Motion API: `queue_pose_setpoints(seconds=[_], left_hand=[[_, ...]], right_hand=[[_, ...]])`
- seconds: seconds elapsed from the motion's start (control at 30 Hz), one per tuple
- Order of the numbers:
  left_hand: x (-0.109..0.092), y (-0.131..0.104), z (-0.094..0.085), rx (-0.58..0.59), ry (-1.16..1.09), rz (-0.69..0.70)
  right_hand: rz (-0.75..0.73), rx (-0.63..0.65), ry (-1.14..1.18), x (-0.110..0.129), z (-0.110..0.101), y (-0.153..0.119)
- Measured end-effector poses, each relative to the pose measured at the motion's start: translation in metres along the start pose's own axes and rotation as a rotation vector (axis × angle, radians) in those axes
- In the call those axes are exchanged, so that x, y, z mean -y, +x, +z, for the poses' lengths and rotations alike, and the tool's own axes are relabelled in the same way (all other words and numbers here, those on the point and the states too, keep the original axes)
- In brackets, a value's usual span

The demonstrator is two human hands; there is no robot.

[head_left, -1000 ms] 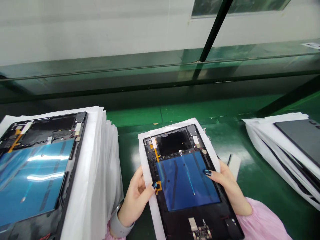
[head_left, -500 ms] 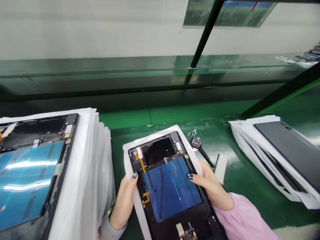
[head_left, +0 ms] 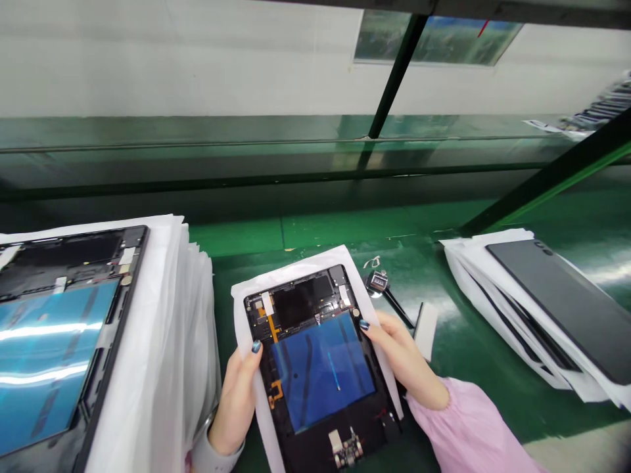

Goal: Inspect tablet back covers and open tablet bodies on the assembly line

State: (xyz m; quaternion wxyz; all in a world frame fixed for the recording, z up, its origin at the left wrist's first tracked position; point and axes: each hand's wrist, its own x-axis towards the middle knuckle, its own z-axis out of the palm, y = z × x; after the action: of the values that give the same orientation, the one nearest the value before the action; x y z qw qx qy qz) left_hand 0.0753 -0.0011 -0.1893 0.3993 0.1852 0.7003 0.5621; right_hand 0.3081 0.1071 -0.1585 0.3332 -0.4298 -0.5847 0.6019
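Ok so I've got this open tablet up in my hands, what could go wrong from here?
The paper sheet lies loose-looking under the tablet, so it might slide and take the tablet with it. The left hand grips near the orange ribbon cable, which a shifting thumb could snag. That hand also looks close to the tall stack, so a sideways move might knock it.

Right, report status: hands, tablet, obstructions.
Left hand and right hand gripping open tablet by its sides, white sheet beneath. Tall stack close beside left hand.
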Motion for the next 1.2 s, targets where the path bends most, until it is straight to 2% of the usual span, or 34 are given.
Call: queue_pose_setpoints(seconds=[0.07, 0.17, 0.23, 0.33, 0.4, 0.57, 0.7, 0.77, 0.87, 1.0, 1.2], left_hand=[[-0.004, 0.002, 0.004, 0.004, 0.054, 0.025], [-0.009, 0.007, 0.009, 0.156, 0.138, 0.126], [-0.01, 0.011, 0.011, 0.228, 0.276, 0.203], [-0.009, 0.014, 0.01, 0.233, 0.549, 0.225], [-0.009, 0.014, 0.008, 0.205, 0.635, 0.231], [-0.011, 0.014, 0.005, 0.196, 0.546, 0.219], [-0.012, 0.011, 0.008, 0.254, 0.484, 0.23], [-0.014, 0.008, 0.01, 0.292, 0.458, 0.26], [-0.017, 0.003, 0.012, 0.328, 0.422, 0.302], [-0.021, -0.001, 0.011, 0.368, 0.399, 0.321], [-0.01, 0.001, 0.009, 0.443, 0.421, 0.366]], right_hand=[[-0.007, -0.022, -0.143, -0.001, 0.001, 0.005], [-0.043, -0.052, -0.368, -0.007, 0.003, 0.009], [-0.056, -0.074, -0.45, -0.013, 0.003, 0.011], [-0.062, -0.101, -0.534, -0.021, 0.003, 0.013], [-0.066, -0.12, -0.596, -0.023, 0.002, 0.015], [-0.085, -0.255, -0.743, -0.018, -0.003, 0.013], [-0.133, -0.547, -0.852, -0.009, -0.012, 0.013], [-0.138, -0.631, -0.933, -0.007, -0.018, 0.015], [-0.098, -0.602, -1.03, -0.009, -0.025, 0.021], [-0.055, -0.6, -1.019, -0.01, -0.027, 0.028], [-0.132, -0.574, -0.95, -0.013, -0.027, 0.029]])
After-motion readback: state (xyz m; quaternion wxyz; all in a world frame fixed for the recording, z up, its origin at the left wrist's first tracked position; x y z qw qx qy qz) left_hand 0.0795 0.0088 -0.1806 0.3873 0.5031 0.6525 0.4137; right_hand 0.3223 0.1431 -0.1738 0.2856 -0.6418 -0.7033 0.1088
